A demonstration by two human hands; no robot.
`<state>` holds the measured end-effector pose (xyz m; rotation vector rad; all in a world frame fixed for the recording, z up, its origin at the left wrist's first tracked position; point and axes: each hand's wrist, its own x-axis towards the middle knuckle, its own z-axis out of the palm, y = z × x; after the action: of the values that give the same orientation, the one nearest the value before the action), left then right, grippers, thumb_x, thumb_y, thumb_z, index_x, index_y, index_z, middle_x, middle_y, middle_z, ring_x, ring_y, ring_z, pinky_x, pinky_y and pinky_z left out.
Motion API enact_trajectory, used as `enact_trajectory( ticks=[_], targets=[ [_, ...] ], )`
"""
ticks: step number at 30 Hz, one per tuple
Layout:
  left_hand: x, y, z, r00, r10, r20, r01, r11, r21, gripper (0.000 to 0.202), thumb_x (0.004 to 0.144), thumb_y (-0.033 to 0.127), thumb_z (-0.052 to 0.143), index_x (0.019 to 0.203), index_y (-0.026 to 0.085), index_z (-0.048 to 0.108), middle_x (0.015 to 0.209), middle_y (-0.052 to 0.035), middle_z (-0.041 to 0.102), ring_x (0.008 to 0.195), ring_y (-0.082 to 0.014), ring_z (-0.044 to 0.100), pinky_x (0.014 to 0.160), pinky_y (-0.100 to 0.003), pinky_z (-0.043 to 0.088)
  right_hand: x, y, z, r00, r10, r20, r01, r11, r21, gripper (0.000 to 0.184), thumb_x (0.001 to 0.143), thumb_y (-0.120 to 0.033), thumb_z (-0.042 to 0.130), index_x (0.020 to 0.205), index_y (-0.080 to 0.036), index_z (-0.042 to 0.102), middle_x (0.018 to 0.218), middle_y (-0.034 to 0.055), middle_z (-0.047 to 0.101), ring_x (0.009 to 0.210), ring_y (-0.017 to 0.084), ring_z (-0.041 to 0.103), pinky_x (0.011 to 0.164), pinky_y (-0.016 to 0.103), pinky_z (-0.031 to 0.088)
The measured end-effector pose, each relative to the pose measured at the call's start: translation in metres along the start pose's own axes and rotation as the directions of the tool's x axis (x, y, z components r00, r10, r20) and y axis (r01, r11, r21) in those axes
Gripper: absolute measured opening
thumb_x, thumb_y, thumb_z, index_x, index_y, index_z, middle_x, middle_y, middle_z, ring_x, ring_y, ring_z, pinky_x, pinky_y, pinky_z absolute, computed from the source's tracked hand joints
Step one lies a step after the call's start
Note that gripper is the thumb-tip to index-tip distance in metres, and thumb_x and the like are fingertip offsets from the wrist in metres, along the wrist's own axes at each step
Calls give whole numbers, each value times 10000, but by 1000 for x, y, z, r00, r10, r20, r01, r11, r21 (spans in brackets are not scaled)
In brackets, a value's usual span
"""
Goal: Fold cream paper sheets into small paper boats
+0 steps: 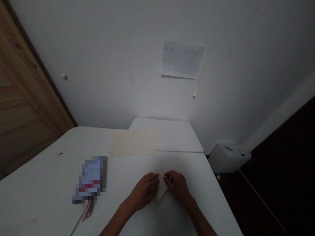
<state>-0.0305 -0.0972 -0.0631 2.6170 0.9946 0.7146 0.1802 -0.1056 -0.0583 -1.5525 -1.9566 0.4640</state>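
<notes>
On the white table, a small folded cream sheet lies between my two hands, its pointed corner towards me. Whether it is paper or cloth I cannot tell. My left hand has its fingers bent together over the sheet's left side, holding it against the table. At the upper right edge, my right hand pinches the sheet with curled fingers. Parts of the sheet are hidden under the fingers. A larger flat cream sheet lies beyond my hands, to the left.
Left of my hands lies a blurred-out blue and white packet, with a pinkish handle-like piece below it. A white board rests at the back. The wall bears a printed chart. A white container stands beyond the right edge.
</notes>
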Motion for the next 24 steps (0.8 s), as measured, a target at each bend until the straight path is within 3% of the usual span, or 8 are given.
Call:
enact_trajectory(
  ticks=[5,11,24],
  targets=[
    [-5,-2,4,999,19,-29,-18,999,42,305,900,213,521,1197,212,592,1293,-85,596,1192,-253,536,1020,-474,454,-1,4,0,997,-63,34,66,994,-84,172,932,-272,516,893,-217,674,898,4,668,805,129,627,756,209,433],
    [-8,-2,7,1000,17,24,-20,994,111,285,915,219,504,1188,204,585,1369,-95,530,1223,-261,509,1028,-484,442,-4,8,2,988,-130,89,145,971,-189,233,981,-283,451,919,-224,668,921,13,652,821,129,620,739,203,424],
    [-5,-4,6,993,-24,115,5,986,164,440,909,260,476,1343,195,452,1486,-106,387,1309,-286,420,1061,-495,381,3,-6,-8,955,-158,251,249,886,-390,252,972,-212,426,1152,-295,582,1014,23,600,816,133,611,667,201,424]
  ],
)
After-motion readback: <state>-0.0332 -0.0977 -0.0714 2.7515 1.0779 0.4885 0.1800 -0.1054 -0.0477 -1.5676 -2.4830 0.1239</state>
